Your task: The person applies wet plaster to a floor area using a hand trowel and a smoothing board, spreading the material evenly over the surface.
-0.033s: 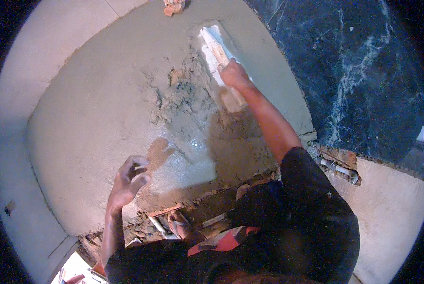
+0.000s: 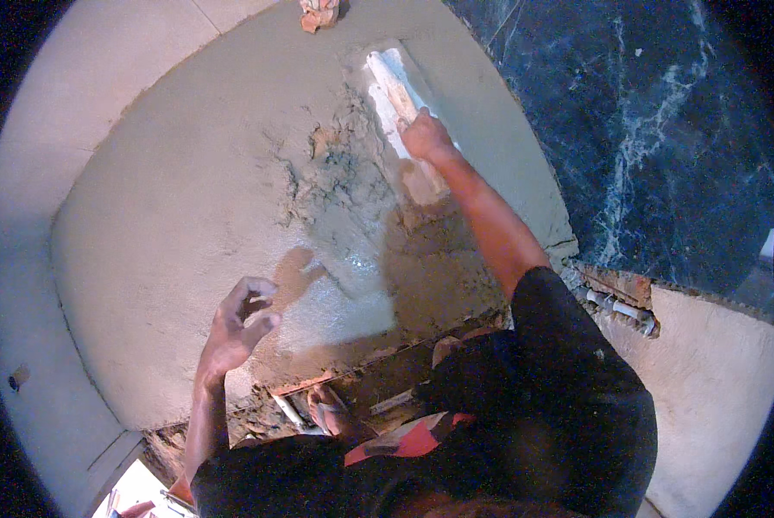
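A: Why's the R hand [image 2: 426, 136] gripping the trowel [image 2: 390, 121] by its handle [image 2: 393, 82]?
B: Prob. so the blade's lying flat on the wet mortar [image 2: 171, 190], just beside the rough heap [image 2: 339, 177].
A: Fingers?
B: R's are wrapping the handle, closed. L hand [image 2: 238, 326] is hovering over mortar, holding nothing, fingers half-curled, thumb apart, prob. avoiding contact.

One wide view looks steeply down from the wearer's head, facing twelve o'clock, away from the body. The black shirt [image 2: 568, 406] crowds in very near from four to seven o'clock; at arm's reach, the left hand [image 2: 236, 328] lies toward eight and the right hand [image 2: 427, 136] between twelve and one. Grey mortar [image 2: 188, 190] fills the middle, farther below. A round dark rim frames it all, bowing straight edges.
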Action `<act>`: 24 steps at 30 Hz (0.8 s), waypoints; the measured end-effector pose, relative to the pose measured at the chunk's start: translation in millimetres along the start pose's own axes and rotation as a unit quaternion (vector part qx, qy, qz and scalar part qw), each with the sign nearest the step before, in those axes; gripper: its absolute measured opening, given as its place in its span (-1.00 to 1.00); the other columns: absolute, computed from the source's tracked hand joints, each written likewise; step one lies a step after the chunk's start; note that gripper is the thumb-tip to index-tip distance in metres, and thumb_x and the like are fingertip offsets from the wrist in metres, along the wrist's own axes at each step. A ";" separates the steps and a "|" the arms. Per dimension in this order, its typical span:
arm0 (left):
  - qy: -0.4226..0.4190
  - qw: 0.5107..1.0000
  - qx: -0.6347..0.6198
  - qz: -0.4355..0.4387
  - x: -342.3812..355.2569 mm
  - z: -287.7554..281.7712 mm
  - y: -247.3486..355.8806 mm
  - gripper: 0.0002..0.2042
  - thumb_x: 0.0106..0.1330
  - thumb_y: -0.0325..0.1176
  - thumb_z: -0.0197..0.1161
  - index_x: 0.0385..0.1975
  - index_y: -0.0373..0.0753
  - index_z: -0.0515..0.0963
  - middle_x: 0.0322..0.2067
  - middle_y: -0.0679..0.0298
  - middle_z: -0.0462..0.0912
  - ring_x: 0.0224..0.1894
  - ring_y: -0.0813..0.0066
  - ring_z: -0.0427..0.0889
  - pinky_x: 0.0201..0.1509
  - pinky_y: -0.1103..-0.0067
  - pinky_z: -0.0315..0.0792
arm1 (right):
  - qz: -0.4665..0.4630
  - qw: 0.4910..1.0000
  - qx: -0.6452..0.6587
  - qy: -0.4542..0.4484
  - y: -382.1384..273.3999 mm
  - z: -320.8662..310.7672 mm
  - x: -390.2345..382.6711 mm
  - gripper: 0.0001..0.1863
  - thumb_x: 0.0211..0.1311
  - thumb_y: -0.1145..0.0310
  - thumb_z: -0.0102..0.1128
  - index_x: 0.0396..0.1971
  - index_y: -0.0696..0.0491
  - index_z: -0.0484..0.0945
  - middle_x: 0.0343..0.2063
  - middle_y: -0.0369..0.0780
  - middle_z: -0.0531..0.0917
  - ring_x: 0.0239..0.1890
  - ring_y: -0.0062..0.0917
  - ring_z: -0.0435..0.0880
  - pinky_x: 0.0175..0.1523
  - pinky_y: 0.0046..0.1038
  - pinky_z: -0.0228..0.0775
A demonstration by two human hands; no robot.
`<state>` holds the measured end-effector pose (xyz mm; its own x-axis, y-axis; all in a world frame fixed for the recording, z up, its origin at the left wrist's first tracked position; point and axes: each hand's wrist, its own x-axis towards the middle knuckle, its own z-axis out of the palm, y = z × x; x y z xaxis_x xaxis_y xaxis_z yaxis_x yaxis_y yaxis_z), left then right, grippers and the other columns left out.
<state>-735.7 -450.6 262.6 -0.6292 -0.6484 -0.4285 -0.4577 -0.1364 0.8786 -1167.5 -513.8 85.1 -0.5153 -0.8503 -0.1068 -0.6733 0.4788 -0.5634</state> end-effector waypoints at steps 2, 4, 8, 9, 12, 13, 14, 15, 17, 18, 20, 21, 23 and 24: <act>-0.001 1.000 0.005 -0.027 4.1 1.6 3.6 -0.65 0.15 -0.41 0.33 -0.08 -0.29 0.42 -0.06 0.23 0.47 0.05 0.40 0.46 0.19 0.38 0.36 | 0.047 0.998 -0.011 -0.049 -4.4 -0.8 -9.1 -0.33 0.20 -0.02 0.08 0.03 0.30 0.29 -0.15 0.20 0.56 -0.05 0.09 0.55 0.06 -0.09 0.40; -0.001 1.000 0.027 0.016 1.1 2.1 3.5 -0.64 0.14 -0.41 0.34 -0.07 -0.29 0.42 -0.06 0.23 0.47 0.06 0.39 0.46 0.19 0.38 0.37 | 0.051 0.997 -0.033 -0.049 1.0 0.9 -53.4 -0.40 0.20 -0.02 0.09 -0.05 0.24 0.34 -0.23 0.15 0.61 -0.15 0.07 0.60 -0.04 -0.07 0.46; 0.043 0.998 -0.025 -0.035 -15.1 -1.9 -10.5 -0.60 0.15 -0.17 0.34 -0.10 -0.23 0.44 -0.06 0.25 0.46 0.06 0.37 0.45 0.19 0.38 0.33 | 0.090 0.991 -0.066 -0.068 22.3 -10.4 -72.7 -0.37 0.23 -0.02 0.04 0.04 0.25 0.30 -0.16 0.18 0.58 -0.08 0.05 0.58 0.03 -0.09 0.43; 0.050 0.997 -0.044 -0.030 -17.6 -2.4 -14.8 -0.60 0.15 -0.19 0.34 -0.09 -0.22 0.44 -0.07 0.25 0.46 0.06 0.36 0.45 0.20 0.38 0.32 | 0.095 0.989 -0.079 -0.083 26.2 -15.8 -57.2 -0.33 0.23 -0.04 0.03 0.07 0.28 0.28 -0.13 0.19 0.56 -0.04 0.06 0.55 0.08 -0.10 0.40; 0.051 0.998 -0.045 -0.014 -22.0 -4.1 -22.2 -0.59 0.14 -0.19 0.35 -0.08 -0.22 0.43 -0.06 0.25 0.46 0.06 0.35 0.45 0.20 0.39 0.32 | 0.116 0.987 -0.101 -0.040 35.3 -31.1 1.8 -0.35 0.24 -0.02 0.02 0.09 0.25 0.28 -0.13 0.22 0.56 -0.04 0.06 0.56 0.07 -0.10 0.42; 0.052 0.998 -0.041 -0.021 -23.4 -3.9 -22.8 -0.58 0.14 -0.17 0.36 -0.08 -0.22 0.43 -0.06 0.26 0.46 0.06 0.36 0.44 0.20 0.39 0.32 | 0.123 0.987 -0.104 0.003 37.8 -34.2 12.7 -0.38 0.24 -0.01 0.01 0.08 0.22 0.29 -0.15 0.22 0.57 -0.05 0.06 0.58 0.04 -0.10 0.44; 0.057 0.998 -0.030 -0.016 -25.4 -4.0 -22.5 -0.57 0.13 -0.16 0.37 -0.07 -0.22 0.43 -0.06 0.26 0.46 0.06 0.36 0.44 0.20 0.39 0.32 | 0.118 0.988 -0.102 0.006 43.2 -35.5 13.3 -0.38 0.24 -0.01 0.01 0.08 0.23 0.30 -0.14 0.21 0.56 -0.05 0.06 0.57 0.05 -0.10 0.43; 0.060 0.998 -0.016 -0.001 -26.9 -4.9 -21.8 -0.56 0.13 -0.15 0.37 -0.07 -0.22 0.42 -0.06 0.26 0.46 0.07 0.36 0.44 0.19 0.39 0.32 | 0.118 0.988 -0.102 0.015 48.5 -36.5 11.1 -0.38 0.24 -0.02 0.00 0.07 0.23 0.31 -0.12 0.21 0.56 -0.04 0.07 0.57 0.06 -0.10 0.42; 0.069 0.996 -0.051 0.003 -30.8 -5.9 -20.8 -0.55 0.13 -0.19 0.39 -0.05 -0.25 0.42 -0.08 0.26 0.46 0.05 0.40 0.44 0.20 0.41 0.33 | 0.149 0.979 -0.135 0.020 62.7 -39.3 -0.1 -0.37 0.26 -0.03 -0.02 0.03 0.26 0.35 -0.09 0.19 0.55 -0.03 0.07 0.56 0.10 -0.11 0.40; 0.070 0.995 -0.065 0.007 -32.3 -5.9 -20.5 -0.54 0.13 -0.21 0.39 -0.04 -0.27 0.42 -0.09 0.27 0.47 0.04 0.42 0.45 0.21 0.41 0.33 | 0.129 0.984 -0.120 0.023 69.1 -41.7 -1.2 -0.35 0.25 -0.06 -0.01 0.04 0.28 0.33 -0.09 0.19 0.55 -0.02 0.06 0.55 0.11 -0.12 0.39; 0.064 0.995 -0.071 -0.036 -31.6 -5.0 -20.5 -0.55 0.12 -0.23 0.40 -0.05 -0.26 0.42 -0.09 0.27 0.46 0.04 0.42 0.45 0.21 0.41 0.32 | 0.133 0.984 -0.118 -0.002 86.3 -50.1 0.3 -0.29 0.24 -0.10 0.00 0.06 0.30 0.28 -0.08 0.20 0.54 0.02 0.05 0.53 0.13 -0.14 0.36; 0.058 0.995 -0.069 -0.047 -30.1 -4.4 -20.4 -0.55 0.12 -0.23 0.40 -0.05 -0.26 0.42 -0.09 0.27 0.46 0.04 0.42 0.45 0.21 0.41 0.32 | 0.122 0.985 -0.125 -0.010 93.3 -55.3 11.4 -0.26 0.24 -0.12 -0.01 0.08 0.31 0.28 -0.07 0.19 0.54 0.02 0.05 0.53 0.13 -0.15 0.36; 0.053 0.995 -0.063 -0.049 -25.0 -1.6 -20.5 -0.56 0.12 -0.24 0.40 -0.06 -0.26 0.42 -0.08 0.27 0.46 0.04 0.41 0.45 0.21 0.41 0.32 | 0.102 0.985 -0.139 -0.031 106.1 -66.8 36.0 -0.25 0.23 -0.13 -0.02 0.07 0.32 0.29 -0.07 0.18 0.54 0.01 0.05 0.53 0.12 -0.16 0.37; 0.050 0.996 -0.060 -0.044 -22.4 0.4 -20.9 -0.57 0.12 -0.25 0.39 -0.06 -0.26 0.42 -0.08 0.27 0.46 0.05 0.41 0.44 0.21 0.41 0.32 | 0.085 0.985 -0.149 -0.010 112.3 -69.4 40.7 -0.25 0.23 -0.14 -0.03 0.07 0.32 0.30 -0.07 0.18 0.55 0.01 0.05 0.53 0.12 -0.16 0.37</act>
<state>-712.3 -432.9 253.7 -0.5221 -0.7003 -0.4868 -0.4260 -0.2804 0.8602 -1300.9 -479.5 74.4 -0.6252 -0.7555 -0.1959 -0.7062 0.6544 -0.2702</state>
